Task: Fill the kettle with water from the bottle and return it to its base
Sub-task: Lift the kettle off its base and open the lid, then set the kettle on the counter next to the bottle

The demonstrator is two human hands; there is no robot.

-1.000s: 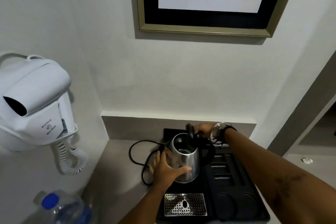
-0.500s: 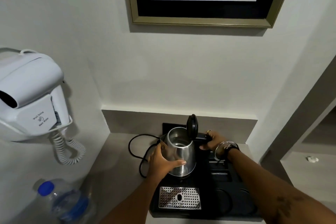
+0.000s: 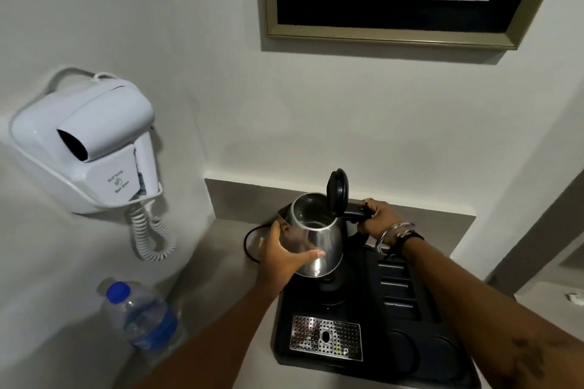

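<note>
We hold the steel kettle (image 3: 317, 240) with 2 hands above its base (image 3: 328, 289) on the black tray (image 3: 373, 357) — lid (image 3: 337, 191) upright. Our left hand (image 3: 284, 257) wraps its body, fingers clamped; our right hand (image 3: 380, 219) grips the handle. The capped bottle (image 3: 142, 319) stands well apart, on the counter's left.

The steel kettle (image 3: 317, 240) is tilting slightly above its black base (image 3: 328, 290), its black lid (image 3: 338, 191) standing open. The capped, blue-labelled water bottle (image 3: 142, 319) is standing well apart, toward the counter's left.
</note>
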